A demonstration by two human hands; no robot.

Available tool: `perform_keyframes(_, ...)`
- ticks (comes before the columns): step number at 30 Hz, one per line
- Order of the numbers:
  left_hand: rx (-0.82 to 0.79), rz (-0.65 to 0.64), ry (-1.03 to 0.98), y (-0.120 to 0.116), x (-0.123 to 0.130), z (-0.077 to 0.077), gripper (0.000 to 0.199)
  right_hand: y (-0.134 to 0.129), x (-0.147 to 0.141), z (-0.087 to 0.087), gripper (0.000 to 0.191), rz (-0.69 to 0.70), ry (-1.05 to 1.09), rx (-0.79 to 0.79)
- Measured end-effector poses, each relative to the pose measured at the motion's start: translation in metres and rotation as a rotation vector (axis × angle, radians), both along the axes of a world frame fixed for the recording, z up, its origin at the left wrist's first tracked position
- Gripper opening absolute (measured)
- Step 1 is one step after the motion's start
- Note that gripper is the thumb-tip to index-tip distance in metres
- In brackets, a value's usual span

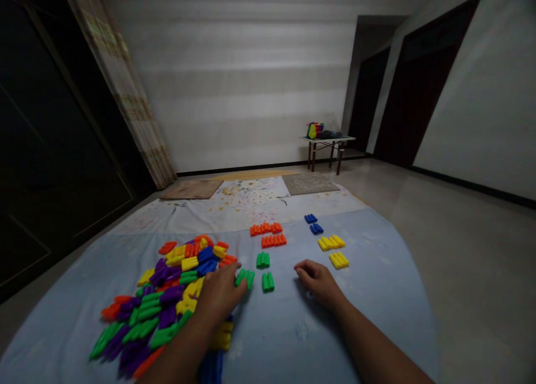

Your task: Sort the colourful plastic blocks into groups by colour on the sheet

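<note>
My left hand (223, 289) is closed on a green plastic toy piece (245, 278), at the right edge of a mixed pile of plastic pieces (167, 300) in purple, green, yellow, orange and blue. Just right of it lie two green pieces (263, 260), one nearer me than the other. My right hand (319, 281) rests curled over the cloth with nothing visible in its fingers. Two rows of orange pieces (273, 240) lie farther back. Yellow pieces (331, 243) and small blue pieces (310, 219) sit in rows beyond my right hand.
A light blue cloth (310, 339) covers the near part of the table, with a flowered white cloth (247, 202) behind it. Two flat boards (310, 184) lie at the far edge. A small table (326, 139) with bags stands by the wall.
</note>
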State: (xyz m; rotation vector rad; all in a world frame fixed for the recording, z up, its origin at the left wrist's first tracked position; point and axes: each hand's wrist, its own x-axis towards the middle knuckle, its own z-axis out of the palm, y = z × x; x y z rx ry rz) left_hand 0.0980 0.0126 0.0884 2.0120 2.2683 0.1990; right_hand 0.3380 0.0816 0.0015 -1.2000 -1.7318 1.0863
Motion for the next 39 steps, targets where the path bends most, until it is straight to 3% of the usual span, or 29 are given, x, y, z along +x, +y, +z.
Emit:
perform_keyframes(4, -0.052, -0.055, 0.091, 0.005, 0.007, -0.008, 0.041, 0.0, -0.001, 0.002, 0.027, -0.002, -0.004, 0.011)
perform_keyframes(9, -0.045, -0.129, 0.018, 0.015, 0.0, -0.011, 0.045, 0.0, -0.001, 0.005, 0.026, -0.017, 0.011, 0.007)
perform_keyframes(17, -0.28, -0.263, -0.058, 0.022, -0.014, -0.007, 0.057, 0.001, -0.002, 0.003, 0.025, -0.037, 0.004, 0.007)
perform_keyframes(25, -0.195, -0.289, -0.046, 0.029, -0.014, -0.013, 0.044, -0.001, -0.002, 0.009, 0.026, -0.016, 0.008, 0.001)
perform_keyframes(39, -0.195, -0.295, -0.08, 0.029, 0.01, -0.013, 0.044, 0.002, -0.001, 0.008, 0.023, -0.048, -0.021, 0.031)
